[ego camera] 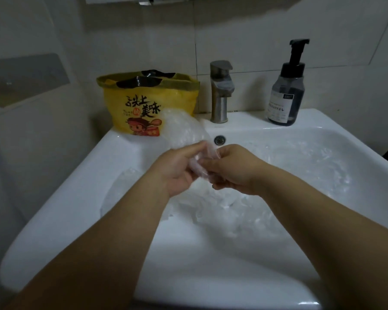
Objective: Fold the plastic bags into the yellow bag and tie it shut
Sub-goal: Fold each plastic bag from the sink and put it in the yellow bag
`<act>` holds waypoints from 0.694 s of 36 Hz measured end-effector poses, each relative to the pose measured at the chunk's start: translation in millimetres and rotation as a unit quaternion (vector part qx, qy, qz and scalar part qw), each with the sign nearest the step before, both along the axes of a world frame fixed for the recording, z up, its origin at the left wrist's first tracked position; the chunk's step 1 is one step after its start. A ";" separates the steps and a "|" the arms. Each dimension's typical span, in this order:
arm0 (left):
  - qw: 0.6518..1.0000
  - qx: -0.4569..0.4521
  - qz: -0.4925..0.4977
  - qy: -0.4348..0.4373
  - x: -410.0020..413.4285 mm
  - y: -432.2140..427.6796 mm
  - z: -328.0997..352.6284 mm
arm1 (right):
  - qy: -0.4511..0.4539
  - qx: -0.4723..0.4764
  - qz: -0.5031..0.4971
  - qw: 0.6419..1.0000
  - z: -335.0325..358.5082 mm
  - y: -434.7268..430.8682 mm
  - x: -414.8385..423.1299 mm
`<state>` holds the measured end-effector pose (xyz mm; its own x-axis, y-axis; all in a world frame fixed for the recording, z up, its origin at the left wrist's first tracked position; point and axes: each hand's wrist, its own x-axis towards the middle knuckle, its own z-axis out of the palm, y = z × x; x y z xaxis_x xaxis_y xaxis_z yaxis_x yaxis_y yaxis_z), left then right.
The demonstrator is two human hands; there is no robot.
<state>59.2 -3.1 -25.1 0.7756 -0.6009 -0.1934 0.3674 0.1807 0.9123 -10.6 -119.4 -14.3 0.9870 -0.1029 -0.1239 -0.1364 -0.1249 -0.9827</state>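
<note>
Left hand [177,168] and right hand [231,171] met over the middle of the sink [76,175], both gripping one clear plastic bag [188,130]: the left curled its fingers round the bunched end, and the right pinched it just beside, its fingertips tucked out of sight under the palm. That bag rose from the hands toward the sink's back left corner, where the yellow bag [143,104] stood upright with its mouth open; whether the two touched could not be told. Something dark and glossy lay in the yellow bag's mouth, too unclear to name. More plastic bags [233,209] lay in the basin below the hands, so pale against the white that their edges and number were lost. At the sink's back rim stood a tap [220,90] and, toward the back right corner, a pump bottle [287,92]
</note>
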 end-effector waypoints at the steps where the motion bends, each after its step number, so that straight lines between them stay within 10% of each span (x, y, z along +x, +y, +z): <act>1: 1.000 -0.013 0.023 0.012 4.9 4.3 0.2 | 0.003 -0.015 0.008 1.000 0.1 -0.7 -0.8; 7: 0.975 -0.140 0.149 0.092 23.9 38.0 21.4 | 0.088 -0.027 0.086 0.992 6.9 -10.7 -7.3; 18: 0.967 -0.072 0.196 0.145 22.4 44.1 23.9 | 0.025 0.186 0.074 0.979 23.4 -18.1 -12.6; 22: 0.972 -0.048 0.173 0.155 20.3 41.4 21.9 | -0.106 -0.207 0.042 0.972 16.8 -14.4 -14.3; 25: 0.978 -0.029 0.150 0.144 19.7 38.8 20.6 | -0.184 -0.303 0.082 0.931 17.5 -5.5 -18.9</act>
